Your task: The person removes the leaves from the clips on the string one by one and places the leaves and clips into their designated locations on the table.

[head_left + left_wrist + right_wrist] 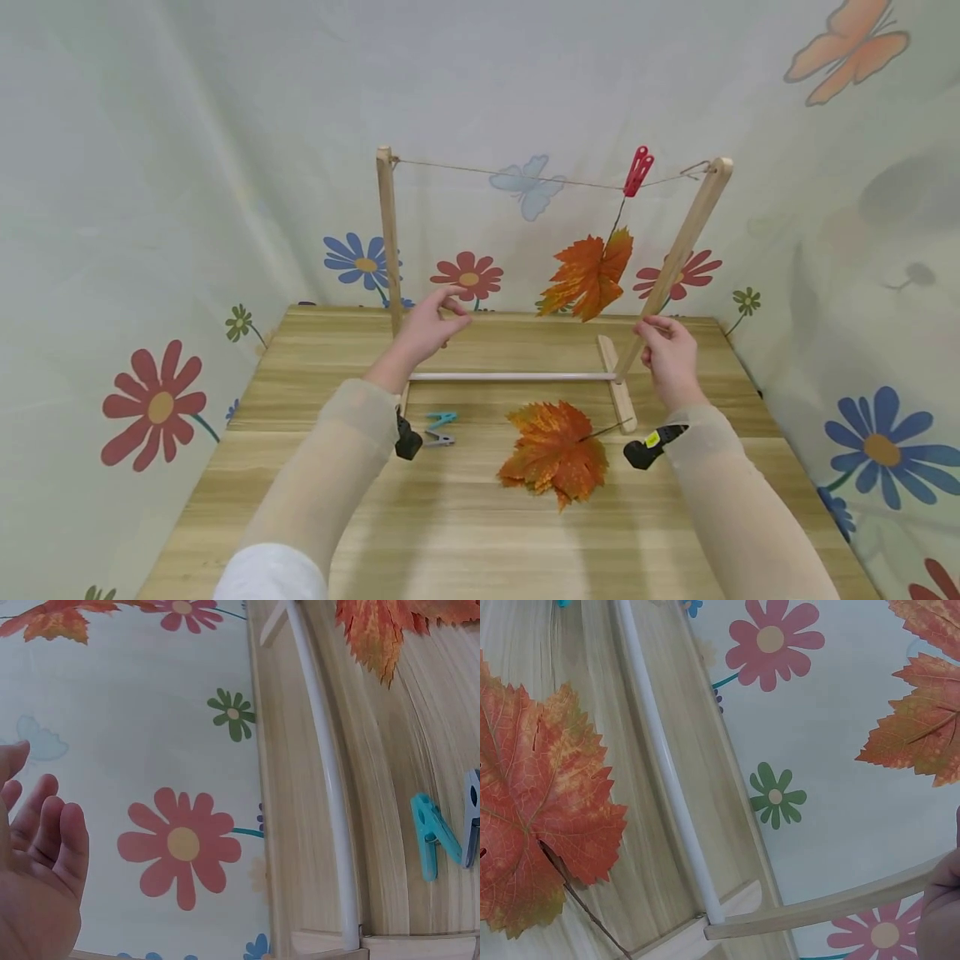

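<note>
My left hand point(431, 325) is raised beside the left wooden post point(388, 233), fingers loosely bent and nothing between them. The right hand point(670, 358) pinches the right wooden post point(686, 237) low down with thumb and fingers; in the right wrist view it is mostly cut off. A string point(480, 169) runs between the post tops. On it, near the right end, a red clothespin point(637, 172) holds an orange leaf point(588, 275) by its stem. Another orange leaf point(555, 454) lies on the table, its stem toward the right foot of the frame.
A teal clothespin point(433, 832) and a grey clothespin point(438, 438) lie on the wooden table point(480, 550), left of the lower leaf. A white rod point(510, 377) joins the posts near their feet. Behind stands a flower-printed cloth backdrop point(262, 125).
</note>
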Motion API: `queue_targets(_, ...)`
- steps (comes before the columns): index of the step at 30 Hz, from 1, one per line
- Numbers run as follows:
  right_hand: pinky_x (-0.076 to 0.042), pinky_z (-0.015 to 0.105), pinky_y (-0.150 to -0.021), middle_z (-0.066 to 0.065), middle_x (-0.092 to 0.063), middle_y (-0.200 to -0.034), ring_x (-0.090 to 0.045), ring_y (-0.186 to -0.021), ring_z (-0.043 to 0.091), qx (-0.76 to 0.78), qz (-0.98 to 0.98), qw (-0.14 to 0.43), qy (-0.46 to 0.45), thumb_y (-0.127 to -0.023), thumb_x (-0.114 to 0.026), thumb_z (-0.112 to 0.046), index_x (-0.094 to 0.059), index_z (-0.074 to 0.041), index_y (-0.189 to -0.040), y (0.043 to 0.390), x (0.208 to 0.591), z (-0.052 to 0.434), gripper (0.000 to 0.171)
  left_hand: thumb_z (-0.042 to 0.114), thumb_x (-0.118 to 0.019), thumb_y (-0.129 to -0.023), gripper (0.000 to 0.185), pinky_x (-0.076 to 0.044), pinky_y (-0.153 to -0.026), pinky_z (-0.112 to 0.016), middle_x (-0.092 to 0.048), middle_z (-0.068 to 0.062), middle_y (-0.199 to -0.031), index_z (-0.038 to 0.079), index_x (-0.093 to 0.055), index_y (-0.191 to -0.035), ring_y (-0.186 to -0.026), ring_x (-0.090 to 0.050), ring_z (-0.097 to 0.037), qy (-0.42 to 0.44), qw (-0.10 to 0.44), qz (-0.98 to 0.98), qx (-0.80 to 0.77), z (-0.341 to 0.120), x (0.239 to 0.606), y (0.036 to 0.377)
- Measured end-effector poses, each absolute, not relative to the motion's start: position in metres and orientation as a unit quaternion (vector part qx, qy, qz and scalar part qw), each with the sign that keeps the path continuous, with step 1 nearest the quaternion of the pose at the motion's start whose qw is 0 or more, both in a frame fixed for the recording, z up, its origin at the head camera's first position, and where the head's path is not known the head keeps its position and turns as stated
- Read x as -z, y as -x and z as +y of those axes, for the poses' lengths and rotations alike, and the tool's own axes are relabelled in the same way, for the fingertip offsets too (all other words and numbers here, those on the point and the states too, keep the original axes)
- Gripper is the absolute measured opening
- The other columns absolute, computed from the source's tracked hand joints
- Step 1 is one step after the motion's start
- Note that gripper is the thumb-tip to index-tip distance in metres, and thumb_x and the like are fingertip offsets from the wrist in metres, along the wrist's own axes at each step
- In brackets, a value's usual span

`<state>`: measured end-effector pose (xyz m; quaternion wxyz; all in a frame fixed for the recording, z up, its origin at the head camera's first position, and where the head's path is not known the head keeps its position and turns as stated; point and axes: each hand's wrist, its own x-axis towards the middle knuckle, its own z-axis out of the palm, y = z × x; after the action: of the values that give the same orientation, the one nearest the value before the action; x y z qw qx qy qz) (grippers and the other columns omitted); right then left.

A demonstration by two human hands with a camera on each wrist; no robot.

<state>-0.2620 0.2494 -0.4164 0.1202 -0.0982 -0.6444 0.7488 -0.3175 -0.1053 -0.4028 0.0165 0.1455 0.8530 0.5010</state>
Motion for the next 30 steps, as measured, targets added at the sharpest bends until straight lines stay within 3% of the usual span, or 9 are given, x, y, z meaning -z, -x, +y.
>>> queue_targets(6, -0.033, 0.017, -0.038, 0.000, -0.060, -0.084, -0.039, -0.043, 0.005, -0.722, -0.670, 0.125, 0.115, -0.081, -0.061, -0.020, -0.051, -0.006, -0.104, 0.260, 0.404, 0.242, 0.029, 0.037, -0.061, -0.079, 0.053, -0.044, -0.048, -0.031, -0.050, 0.006, -0.100, 0.026, -0.039, -0.126, -0.054, -0.047, -0.024, -0.155, 0.026, 0.849, -0.505, -0.105, 0.398, 0.319)
queue_targets(14, -0.031, 0.018, -0.037, 0.000, -0.060, -0.080, -0.037, -0.041, 0.007, -0.718, -0.671, 0.145, 0.116, -0.080, -0.063, -0.020, -0.054, -0.007, -0.098, 0.277, 0.407, 0.248, 0.024, 0.034, -0.058, -0.081, 0.040, -0.045, -0.050, -0.033, -0.051, 0.007, -0.100, 0.033, -0.044, -0.118, -0.057, -0.049, -0.024, -0.169, 0.024, 0.854, -0.491, -0.101, 0.381, 0.322)
queue_targets(25, -0.033, 0.019, -0.037, -0.001, -0.060, -0.081, -0.037, -0.041, 0.008, -0.700, -0.692, 0.154, 0.082, -0.078, -0.064, -0.026, -0.054, -0.005, -0.103, 0.288, 0.389, 0.249, 0.034, 0.036, -0.061, -0.079, 0.045, -0.046, -0.054, -0.034, -0.053, 0.007, -0.103, 0.026, -0.044, -0.119, -0.082, -0.052, -0.017, -0.172, 0.024, 0.839, -0.515, -0.092, 0.362, 0.328)
queue_targets(30, -0.033, 0.019, -0.037, -0.001, -0.061, -0.083, -0.038, -0.041, 0.009, -0.698, -0.696, 0.150, 0.075, -0.076, -0.066, -0.028, -0.053, -0.006, -0.104, 0.290, 0.377, 0.248, 0.038, 0.031, -0.058, -0.082, 0.047, -0.045, -0.050, -0.032, -0.053, 0.008, -0.097, 0.026, -0.041, -0.125, -0.077, -0.053, -0.014, -0.180, 0.014, 0.844, -0.505, -0.085, 0.352, 0.330)
